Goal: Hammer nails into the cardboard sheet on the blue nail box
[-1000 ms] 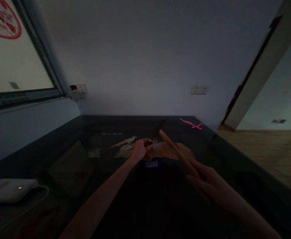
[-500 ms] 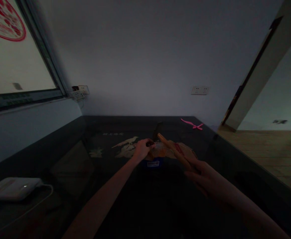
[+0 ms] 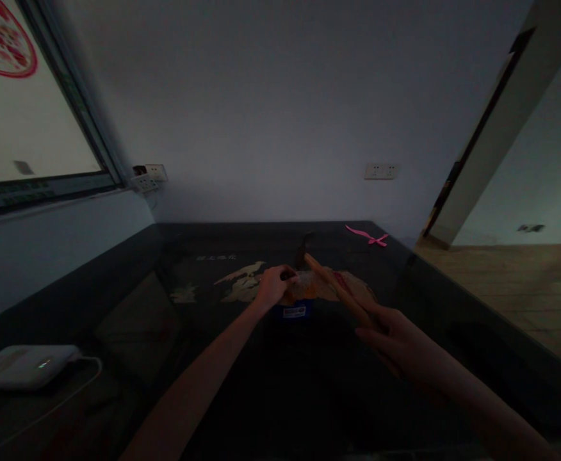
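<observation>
My right hand is closed round the wooden handle of a hammer. The hammer's dark metal head points away from me, just beyond my left hand. My left hand is pinched, thumb and fingers together, at the left end of a brown and clear, crinkled packet with red print. What its fingertips hold is too dark and small to make out. Under the packet shows a blue box with a white label. The hammer's handle crosses over part of the packet.
The hands work over a dark, glossy table with a pale bird picture. A pink ribbon lies at the far right. At the left sits a white power bank with a cable. A wall stands behind the table.
The view has shifted slightly, so the surroundings sit a little further left. Both hands keep nearly the same place, and the hammer's head has hardly moved.
</observation>
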The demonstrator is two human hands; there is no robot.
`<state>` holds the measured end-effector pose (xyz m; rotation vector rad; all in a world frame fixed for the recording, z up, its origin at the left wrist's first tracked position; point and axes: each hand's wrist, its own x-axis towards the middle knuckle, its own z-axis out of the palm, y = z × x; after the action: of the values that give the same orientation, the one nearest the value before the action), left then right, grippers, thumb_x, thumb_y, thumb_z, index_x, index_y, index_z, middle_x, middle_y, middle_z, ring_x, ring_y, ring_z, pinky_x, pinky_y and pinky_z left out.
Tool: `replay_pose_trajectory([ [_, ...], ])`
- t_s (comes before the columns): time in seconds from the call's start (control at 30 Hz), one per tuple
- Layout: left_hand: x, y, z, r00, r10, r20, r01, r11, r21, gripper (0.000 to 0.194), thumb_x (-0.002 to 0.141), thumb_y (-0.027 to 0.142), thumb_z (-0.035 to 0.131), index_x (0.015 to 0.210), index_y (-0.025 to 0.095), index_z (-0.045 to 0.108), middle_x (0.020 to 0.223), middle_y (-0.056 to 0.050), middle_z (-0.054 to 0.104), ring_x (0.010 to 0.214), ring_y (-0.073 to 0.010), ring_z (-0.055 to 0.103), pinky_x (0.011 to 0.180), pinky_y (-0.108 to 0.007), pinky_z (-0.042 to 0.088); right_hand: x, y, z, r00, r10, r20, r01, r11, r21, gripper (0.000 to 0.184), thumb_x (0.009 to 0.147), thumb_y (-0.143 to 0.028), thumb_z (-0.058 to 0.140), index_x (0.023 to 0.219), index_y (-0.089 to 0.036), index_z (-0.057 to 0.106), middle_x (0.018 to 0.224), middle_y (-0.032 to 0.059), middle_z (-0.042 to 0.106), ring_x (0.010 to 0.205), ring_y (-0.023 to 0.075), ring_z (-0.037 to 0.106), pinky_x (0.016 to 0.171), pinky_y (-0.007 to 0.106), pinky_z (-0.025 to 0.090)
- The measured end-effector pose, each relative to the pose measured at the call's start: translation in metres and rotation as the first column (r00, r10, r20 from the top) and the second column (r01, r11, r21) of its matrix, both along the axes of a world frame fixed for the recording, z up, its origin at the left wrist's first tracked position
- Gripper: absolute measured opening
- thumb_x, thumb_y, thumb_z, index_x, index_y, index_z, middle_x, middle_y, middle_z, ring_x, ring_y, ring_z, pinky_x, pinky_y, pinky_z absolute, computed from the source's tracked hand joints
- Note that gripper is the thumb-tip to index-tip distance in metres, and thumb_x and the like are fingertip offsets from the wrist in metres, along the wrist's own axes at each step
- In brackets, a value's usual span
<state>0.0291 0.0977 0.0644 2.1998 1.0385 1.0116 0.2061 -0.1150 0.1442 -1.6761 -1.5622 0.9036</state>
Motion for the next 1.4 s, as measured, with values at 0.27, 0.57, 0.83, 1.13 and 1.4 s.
replay_pose_trajectory([
  [0.27, 0.0005, 0.0008, -0.0008, 0.999, 0.028, -0.035, -0.028, 1.0, 0.004, 0.017, 0.073, 0.028, 0.063, 0.084, 0.015, 0.068, 0.081, -0.005, 0.069, 0.072, -0.0171, 0.062, 0.067, -0.026, 0.046, -0.0031, 0.0059, -0.0019, 0.998, 0.045, 0.037, -0.044, 0.998, -0.034, 0.056, 0.075, -0.028, 0.054, 0.128, -0.013, 0.047, 0.063, -0.0021, 0.057, 0.044, 0.0103, 0.048, 0.038, 0.02, 0.038],
  [0.57, 0.0012, 0.003, -0.004, 1.0, 0.009, 0.027, -0.008, 1.0, -0.012, 0.012, 0.073, 0.026, 0.064, 0.08, 0.017, 0.068, 0.079, -0.004, 0.07, 0.072, -0.016, 0.063, 0.067, -0.024, 0.045, -0.0025, 0.0018, 0.0003, 1.0, 0.003, -0.006, -0.003, 0.999, -0.055, 0.059, 0.078, -0.033, 0.053, 0.133, -0.016, 0.04, 0.047, -0.009, 0.043, 0.033, 0.0084, 0.041, 0.031, 0.018, 0.034],
  [0.83, 0.0009, 0.0026, -0.0022, 1.0, 0.013, 0.008, -0.013, 0.999, -0.041, 0.015, 0.073, 0.029, 0.063, 0.082, 0.018, 0.069, 0.08, -0.004, 0.07, 0.072, -0.0156, 0.063, 0.067, -0.024, 0.045, -0.0019, 0.0008, -0.0005, 1.0, 0.014, -0.009, -0.015, 0.999, -0.044, 0.054, 0.077, -0.031, 0.054, 0.13, -0.019, 0.046, 0.048, -0.0068, 0.049, 0.037, 0.0107, 0.048, 0.037, 0.02, 0.042],
  [1.13, 0.0001, -0.0013, 0.0031, 0.999, 0.022, -0.027, -0.024, 0.998, -0.059, 0.014, 0.072, 0.025, 0.065, 0.082, 0.016, 0.069, 0.083, -0.005, 0.07, 0.076, -0.017, 0.064, 0.07, -0.025, 0.047, 0.0002, -0.0018, -0.0049, 1.0, 0.012, -0.012, -0.012, 0.998, -0.067, 0.051, 0.079, -0.031, 0.053, 0.128, -0.018, 0.048, 0.052, -0.0045, 0.053, 0.042, 0.0129, 0.053, 0.041, 0.023, 0.046],
  [1.4, 0.0015, 0.0019, -0.0007, 0.999, 0.031, -0.032, -0.032, 0.999, -0.04, 0.017, 0.072, 0.026, 0.065, 0.084, 0.016, 0.068, 0.083, -0.005, 0.07, 0.075, -0.0179, 0.063, 0.069, -0.026, 0.047, -0.0051, -0.0027, 0.0005, 0.999, 0.052, -0.004, -0.053, 0.996, -0.066, 0.054, 0.077, -0.026, 0.052, 0.13, -0.017, 0.046, 0.056, -0.0035, 0.057, 0.046, 0.014, 0.055, 0.042, 0.023, 0.045],
])
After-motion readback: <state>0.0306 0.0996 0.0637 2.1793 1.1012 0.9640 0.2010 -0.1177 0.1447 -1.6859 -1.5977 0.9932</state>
